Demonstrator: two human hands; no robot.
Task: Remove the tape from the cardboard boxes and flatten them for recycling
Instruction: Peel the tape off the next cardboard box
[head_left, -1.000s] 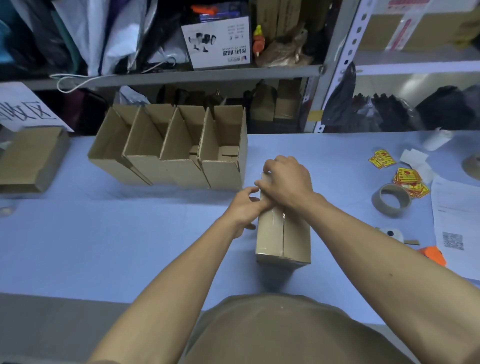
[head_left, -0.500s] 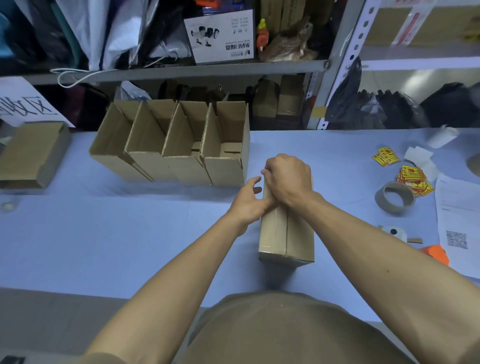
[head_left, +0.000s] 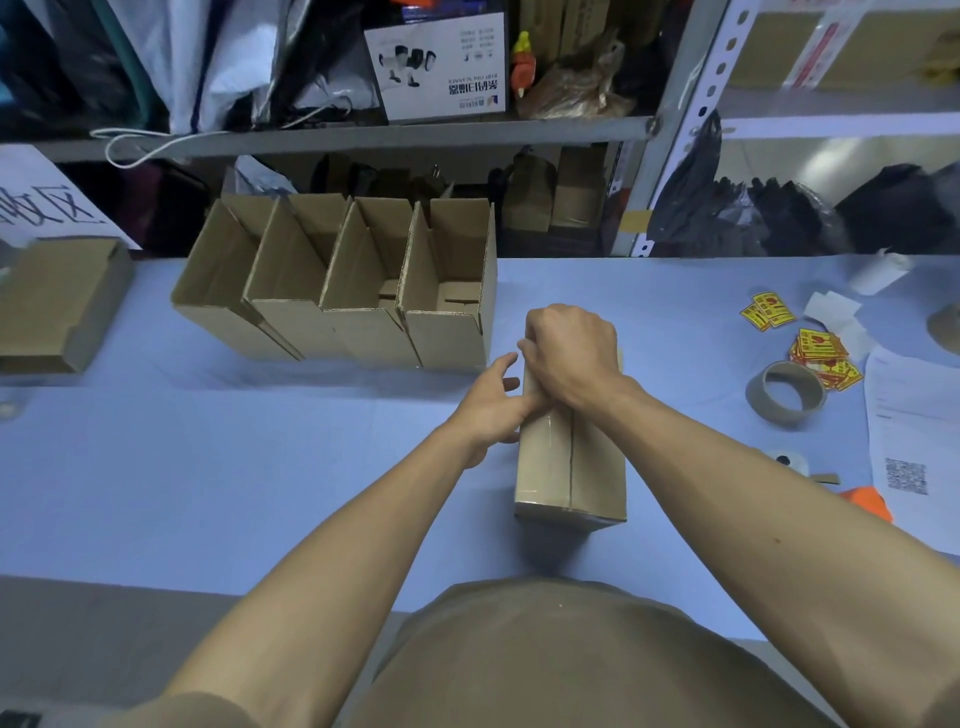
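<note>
The step in hand seems to be the lifting of the tape end at the far edge of the sealed cardboard box (head_left: 571, 457); to do it well, I would hold the box firm with one hand and pick at the tape corner with a nail of the other hand, then pull the strip low and slowly toward the body along the seam, so that it comes off in one piece and does not tear the paper layer. The right hand (head_left: 569, 356) is curled like a fist over the far top end of the box, with the knuckles up; its fingertips are hidden, so I cannot tell if it already pinches the tape. The left hand (head_left: 491, 405) is at the left side of the box, just under the right hand, with fingers loosely spread and the tips touching the box edge; it does not seem to grip anything.

The box lies on the blue table (head_left: 208, 467), directly under and before both hands, with its long side toward the person; it is small, brown and oblong; a dark seam runs along the middle of its top, and clear shiny tape (head_left: 545, 441) covers this seam and goes down over the near end; the box is closed and not yet flattened. Beyond the left hand stands a row of open cardboard boxes (head_left: 337, 291), with flaps up, touching each other.
</note>
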